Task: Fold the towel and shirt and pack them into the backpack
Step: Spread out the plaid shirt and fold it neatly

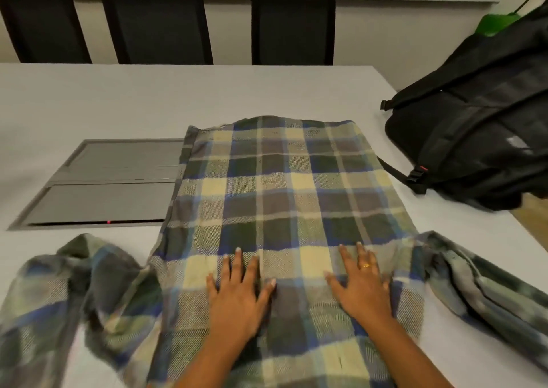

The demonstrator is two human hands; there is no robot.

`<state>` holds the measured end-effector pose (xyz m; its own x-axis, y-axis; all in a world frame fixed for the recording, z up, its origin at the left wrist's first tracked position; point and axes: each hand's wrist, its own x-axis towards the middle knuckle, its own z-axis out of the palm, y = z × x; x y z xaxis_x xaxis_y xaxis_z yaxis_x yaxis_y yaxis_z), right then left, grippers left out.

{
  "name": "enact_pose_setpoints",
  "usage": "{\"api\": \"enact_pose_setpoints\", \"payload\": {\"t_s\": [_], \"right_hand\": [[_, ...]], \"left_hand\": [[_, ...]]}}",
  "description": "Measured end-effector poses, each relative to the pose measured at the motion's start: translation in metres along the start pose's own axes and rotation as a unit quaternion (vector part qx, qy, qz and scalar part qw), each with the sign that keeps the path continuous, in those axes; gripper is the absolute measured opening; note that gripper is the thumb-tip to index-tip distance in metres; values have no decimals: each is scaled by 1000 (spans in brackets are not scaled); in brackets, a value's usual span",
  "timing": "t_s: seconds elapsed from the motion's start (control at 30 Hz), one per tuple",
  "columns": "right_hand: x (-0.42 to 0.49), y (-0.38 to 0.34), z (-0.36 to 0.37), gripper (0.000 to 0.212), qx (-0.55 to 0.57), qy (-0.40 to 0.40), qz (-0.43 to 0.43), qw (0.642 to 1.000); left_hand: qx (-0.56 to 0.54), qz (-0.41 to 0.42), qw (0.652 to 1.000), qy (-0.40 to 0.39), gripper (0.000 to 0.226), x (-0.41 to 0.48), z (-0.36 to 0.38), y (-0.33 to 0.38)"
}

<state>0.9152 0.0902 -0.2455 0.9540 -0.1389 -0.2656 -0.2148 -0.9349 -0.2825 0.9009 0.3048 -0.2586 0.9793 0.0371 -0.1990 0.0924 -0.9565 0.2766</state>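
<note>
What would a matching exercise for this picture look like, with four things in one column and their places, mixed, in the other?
Things:
1 shirt
2 backpack
3 chairs
4 hatch

Places:
A behind the table
B set into the table, left of the shirt
C flat under the left hand and right hand
D on the table's right side

Pairs: 1-C; 2-D; 3-A; 4-B
</note>
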Motion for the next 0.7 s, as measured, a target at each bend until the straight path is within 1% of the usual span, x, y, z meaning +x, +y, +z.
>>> {"api": "enact_pose_setpoints", "payload": {"t_s": [0.1,0.17,0.2,0.27,0.37,0.47,0.5,0.6,0.7], "right_hand": [[-34,3,4,75,-14,-43,-10,999],[-54,8,6,75,1,-48,-1,999],[-63,13,7,74,7,-41,7,999],[-85,23,13,74,21,-11,24,999],[-114,32,24,76,77,34,48,995],[-130,32,27,76,129,43,57,989],[-132,32,26,73,146,37,57,987],[-144,38,21,63,178,10,33,983],[-160,47,16,54,173,-3,-10,985]], "left_hand": [[7,-7,1000,-18,120,-42,8,-2],[18,-3,1000,-14,109,-65,15,-17],[12,-3,1000,-3,103,-73,17,-25],[-1,-6,1000,13,101,-86,20,-41],[-5,-6,1000,6,109,-99,16,-53],[-2,-28,999,-15,118,-113,10,-54],[-3,-38,999,-26,115,-117,8,-53],[5,-52,996,-71,85,-126,1,-50],[-9,-52,995,-90,74,-137,-6,-43]]}}
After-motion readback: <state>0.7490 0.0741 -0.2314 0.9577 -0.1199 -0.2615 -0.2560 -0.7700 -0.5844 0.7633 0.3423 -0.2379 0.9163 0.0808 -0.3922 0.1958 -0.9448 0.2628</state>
